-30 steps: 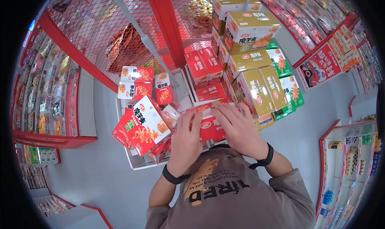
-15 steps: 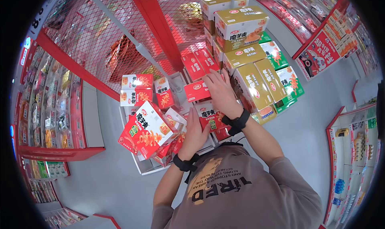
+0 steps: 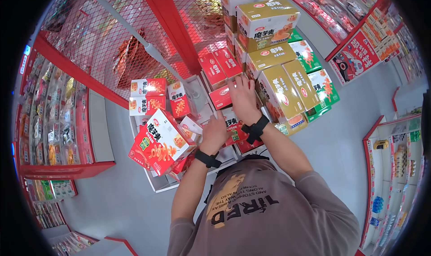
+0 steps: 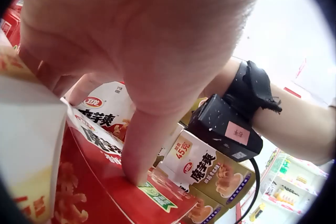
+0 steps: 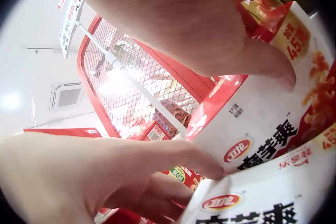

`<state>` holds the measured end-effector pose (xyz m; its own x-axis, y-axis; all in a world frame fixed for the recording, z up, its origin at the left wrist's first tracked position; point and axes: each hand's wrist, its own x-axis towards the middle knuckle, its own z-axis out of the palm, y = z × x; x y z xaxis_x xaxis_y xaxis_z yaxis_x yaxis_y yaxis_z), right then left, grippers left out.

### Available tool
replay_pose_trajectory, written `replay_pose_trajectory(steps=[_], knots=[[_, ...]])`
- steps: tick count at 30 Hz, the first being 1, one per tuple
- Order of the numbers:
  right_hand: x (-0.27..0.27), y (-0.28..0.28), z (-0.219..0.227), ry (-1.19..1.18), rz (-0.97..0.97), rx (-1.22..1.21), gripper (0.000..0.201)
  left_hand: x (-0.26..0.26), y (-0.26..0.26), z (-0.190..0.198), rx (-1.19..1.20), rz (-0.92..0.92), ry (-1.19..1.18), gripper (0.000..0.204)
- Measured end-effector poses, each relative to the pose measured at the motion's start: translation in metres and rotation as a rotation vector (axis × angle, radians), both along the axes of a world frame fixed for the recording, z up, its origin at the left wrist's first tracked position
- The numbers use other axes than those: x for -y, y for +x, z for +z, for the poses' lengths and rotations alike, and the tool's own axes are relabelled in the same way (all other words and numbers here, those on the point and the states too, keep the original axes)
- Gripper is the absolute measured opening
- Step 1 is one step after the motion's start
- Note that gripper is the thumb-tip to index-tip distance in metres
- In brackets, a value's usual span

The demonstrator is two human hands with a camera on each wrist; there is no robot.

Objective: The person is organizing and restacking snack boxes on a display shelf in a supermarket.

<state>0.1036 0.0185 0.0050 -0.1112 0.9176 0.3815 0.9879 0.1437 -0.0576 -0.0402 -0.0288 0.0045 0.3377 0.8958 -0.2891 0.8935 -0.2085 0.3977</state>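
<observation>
In the head view, my right hand (image 3: 244, 99) grips a red snack box (image 3: 220, 97) from above, fingers bent over its top. The right wrist view shows the thumb (image 5: 270, 69) flat on that box's white face (image 5: 262, 103). My left hand (image 3: 214, 131) lies along the left side of a nearer red-and-white snack box (image 3: 233, 126). Its thumb (image 4: 139, 155) presses on the box's red printed panel (image 4: 152, 195), spread from the fingers at the far edge. Part of the right hand's fingers is hidden in its wrist view.
Gold boxes (image 3: 276, 92) are stacked at right, with green boxes (image 3: 321, 85) beside them. Red boxes (image 3: 220, 65) stand behind. At left, a tilted red-and-white box (image 3: 159, 141) leans on others over a white display base (image 3: 158, 188). A red mesh rack (image 3: 112, 36) rises behind.
Both hands were together on one red box; my right hand has since moved to the farther box. My left hand has gone to the nearer box's left side, then slid slightly forward.
</observation>
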Motion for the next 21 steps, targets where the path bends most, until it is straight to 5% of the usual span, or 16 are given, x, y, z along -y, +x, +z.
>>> replay_pose_trajectory(steps=[4,13,16,21], knots=[[-0.001,-0.006,0.016,0.007,0.016,0.03,0.039,0.002,-0.011,-0.006,0.084,-0.043,0.143,0.066],[-0.016,0.0,-0.01,-0.035,-0.025,0.059,0.034,-0.006,-0.006,-0.008,0.296,0.228,-0.041,0.068],[-0.019,0.001,-0.019,-0.043,-0.041,0.072,0.062,-0.019,-0.004,-0.036,0.506,0.032,0.345,0.07],[0.01,-0.004,-0.004,-0.107,0.022,-0.034,0.063,-0.034,0.005,-0.033,0.489,0.192,-0.029,0.066]])
